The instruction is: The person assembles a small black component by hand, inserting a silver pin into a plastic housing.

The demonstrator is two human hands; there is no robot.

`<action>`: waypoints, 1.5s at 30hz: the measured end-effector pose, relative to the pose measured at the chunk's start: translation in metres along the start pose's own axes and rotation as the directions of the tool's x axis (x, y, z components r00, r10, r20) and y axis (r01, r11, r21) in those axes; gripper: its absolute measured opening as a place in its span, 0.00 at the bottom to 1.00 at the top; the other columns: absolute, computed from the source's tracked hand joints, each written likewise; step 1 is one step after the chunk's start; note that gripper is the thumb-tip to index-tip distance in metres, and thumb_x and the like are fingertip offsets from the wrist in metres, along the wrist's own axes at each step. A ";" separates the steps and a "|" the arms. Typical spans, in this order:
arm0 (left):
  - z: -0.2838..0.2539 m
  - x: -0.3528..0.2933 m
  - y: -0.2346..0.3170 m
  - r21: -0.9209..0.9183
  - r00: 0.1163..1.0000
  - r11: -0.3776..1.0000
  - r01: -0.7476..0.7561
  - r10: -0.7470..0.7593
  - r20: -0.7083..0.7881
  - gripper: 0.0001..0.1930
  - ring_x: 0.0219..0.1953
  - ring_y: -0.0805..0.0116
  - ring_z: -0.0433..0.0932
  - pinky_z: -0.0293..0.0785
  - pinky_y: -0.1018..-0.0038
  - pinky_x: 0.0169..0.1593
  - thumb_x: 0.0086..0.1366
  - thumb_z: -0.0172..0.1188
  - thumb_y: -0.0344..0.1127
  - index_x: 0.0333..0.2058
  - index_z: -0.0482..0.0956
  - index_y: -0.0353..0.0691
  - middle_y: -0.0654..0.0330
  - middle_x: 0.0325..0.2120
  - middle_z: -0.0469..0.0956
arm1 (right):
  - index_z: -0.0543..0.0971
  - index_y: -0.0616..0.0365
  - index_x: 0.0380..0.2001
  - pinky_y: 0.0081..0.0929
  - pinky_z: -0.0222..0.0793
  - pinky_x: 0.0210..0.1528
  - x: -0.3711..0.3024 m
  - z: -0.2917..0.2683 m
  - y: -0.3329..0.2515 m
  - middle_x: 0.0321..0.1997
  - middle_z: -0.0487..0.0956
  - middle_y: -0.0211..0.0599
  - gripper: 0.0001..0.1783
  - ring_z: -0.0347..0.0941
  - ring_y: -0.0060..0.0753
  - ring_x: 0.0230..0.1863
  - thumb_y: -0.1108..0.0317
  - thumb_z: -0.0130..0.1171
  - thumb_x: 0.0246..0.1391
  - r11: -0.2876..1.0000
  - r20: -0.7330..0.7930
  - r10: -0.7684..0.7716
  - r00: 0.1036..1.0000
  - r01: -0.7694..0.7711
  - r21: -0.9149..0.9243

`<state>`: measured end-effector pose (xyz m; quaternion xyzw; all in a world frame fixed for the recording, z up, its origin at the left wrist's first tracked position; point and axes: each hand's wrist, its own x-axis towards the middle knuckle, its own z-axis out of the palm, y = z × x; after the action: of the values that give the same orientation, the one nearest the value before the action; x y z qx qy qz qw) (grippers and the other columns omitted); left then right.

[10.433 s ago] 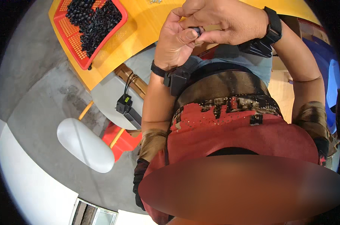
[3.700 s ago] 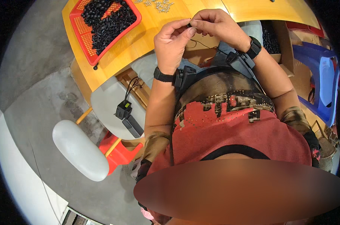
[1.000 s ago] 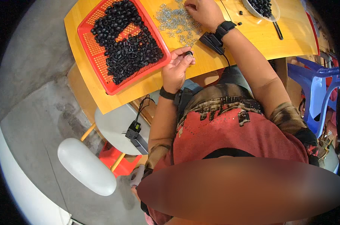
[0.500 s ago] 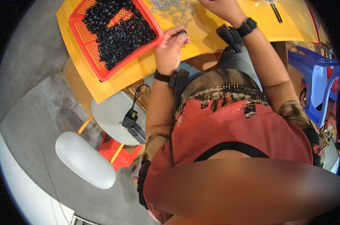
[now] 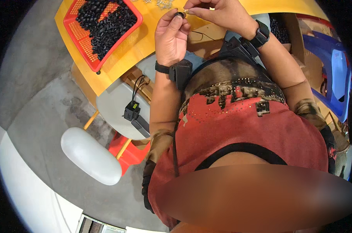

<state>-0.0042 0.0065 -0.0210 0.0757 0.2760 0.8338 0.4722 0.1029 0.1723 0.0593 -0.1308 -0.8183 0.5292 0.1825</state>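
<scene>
My left hand (image 5: 172, 37) pinches a small round black part (image 5: 179, 14) between thumb and fingertips, above the front edge of the yellow table (image 5: 139, 44). Right beside it, my right hand (image 5: 218, 14) has its thumb and forefinger closed together; a tiny pale, shiny piece seems to show at their tips, too small to name. The fingertips of both hands nearly meet at the black part. To the left of my left hand stands a red plastic basket (image 5: 119, 50) heaped with small black parts (image 5: 112, 31). Small shiny metal pieces (image 5: 164, 4) lie on the table at the top edge.
A grey-white chair (image 5: 92, 155) stands at lower left, with a black device and cable (image 5: 132, 110) on its seat. Below it shows a red stool (image 5: 131, 155). A blue plastic stool (image 5: 331, 73) is at the right. Black devices are strapped to both wrists.
My right hand has come down and left to meet my left hand at the black part. My left hand has risen slightly. The view has shifted, so the basket and metal pieces sit higher.
</scene>
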 end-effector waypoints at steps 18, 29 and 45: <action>0.005 0.007 -0.010 -0.060 0.998 0.998 0.004 -0.008 -0.067 0.11 0.44 0.70 0.82 0.80 0.73 0.50 0.76 0.56 0.31 0.52 0.80 0.35 0.58 0.46 0.83 | 0.80 0.65 0.50 0.39 0.74 0.48 -0.008 0.016 0.004 0.43 0.78 0.50 0.19 0.75 0.53 0.48 0.76 0.62 0.54 0.897 0.106 -0.334 0.937 0.350 -0.268; 0.016 -0.001 -0.006 -0.205 0.998 0.979 0.003 -0.017 -0.066 0.12 0.39 0.74 0.79 0.79 0.77 0.46 0.71 0.64 0.31 0.51 0.79 0.39 0.63 0.39 0.81 | 0.81 0.63 0.51 0.38 0.77 0.44 -0.007 0.017 0.021 0.45 0.81 0.52 0.17 0.81 0.53 0.44 0.75 0.63 0.58 0.939 0.024 -0.329 0.944 0.330 -0.093; 0.016 0.004 -0.014 -0.210 0.985 0.975 0.071 -0.102 -0.139 0.10 0.38 0.75 0.77 0.77 0.77 0.46 0.72 0.61 0.31 0.50 0.79 0.39 0.64 0.39 0.79 | 0.80 0.57 0.58 0.38 0.76 0.52 -0.015 0.005 0.029 0.50 0.79 0.46 0.23 0.78 0.50 0.51 0.75 0.63 0.58 0.892 0.147 -0.326 0.934 0.356 -0.280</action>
<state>0.0102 0.0220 -0.0155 -0.0476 0.2264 0.8396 0.4914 0.1152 0.1737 0.0289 0.0141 -0.9075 0.3632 0.2107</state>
